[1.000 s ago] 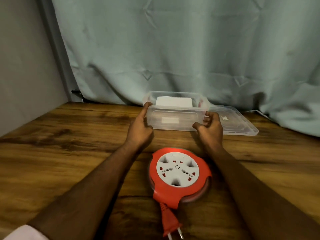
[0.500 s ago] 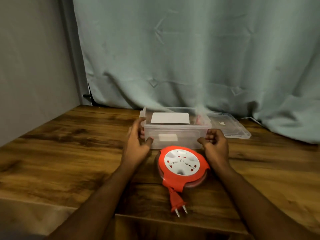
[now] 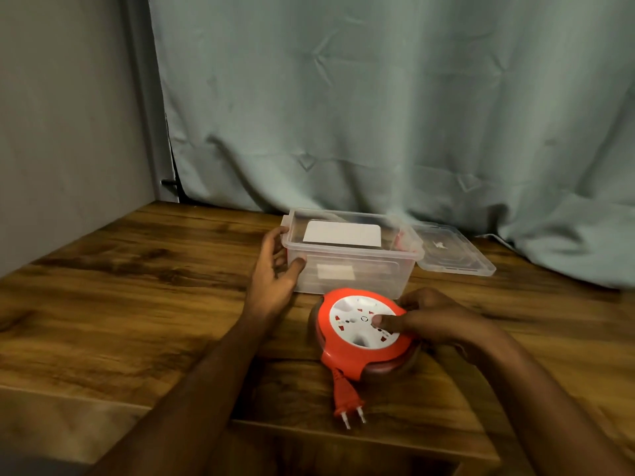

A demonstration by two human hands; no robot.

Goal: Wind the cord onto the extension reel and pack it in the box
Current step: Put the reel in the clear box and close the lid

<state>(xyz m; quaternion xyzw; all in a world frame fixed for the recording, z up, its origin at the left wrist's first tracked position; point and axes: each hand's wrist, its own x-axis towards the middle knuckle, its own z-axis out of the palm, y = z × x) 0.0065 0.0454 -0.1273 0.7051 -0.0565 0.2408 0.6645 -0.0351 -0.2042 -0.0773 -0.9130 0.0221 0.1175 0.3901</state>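
My right hand (image 3: 443, 321) grips the right edge of the extension reel (image 3: 364, 333): my thumb presses down on its white socket face and my curled fingers wrap round the orange rim on the far right side. The reel lies flat on the wooden table (image 3: 144, 304), near me, with the cord wound inside it; only a short orange stub comes out at the near edge, ending in the two-pin plug (image 3: 347, 398), which lies on the wood with its pins pointing toward me.

My left hand (image 3: 275, 269) is spread against the left end of the clear plastic box (image 3: 357, 266), thumb on the near wall, fingers reaching up along the left wall toward the rim. The box stands open just beyond the reel, nearly touching its far edge. Inside it lies a white flat packet (image 3: 342, 233), and something small and red shows at the right end, too blurred to name. The box's clear lid (image 3: 453, 250) lies flat on the table just right of the box. A pale green curtain (image 3: 378, 97) hangs behind, with a grey wall (image 3: 62, 115) on the left.
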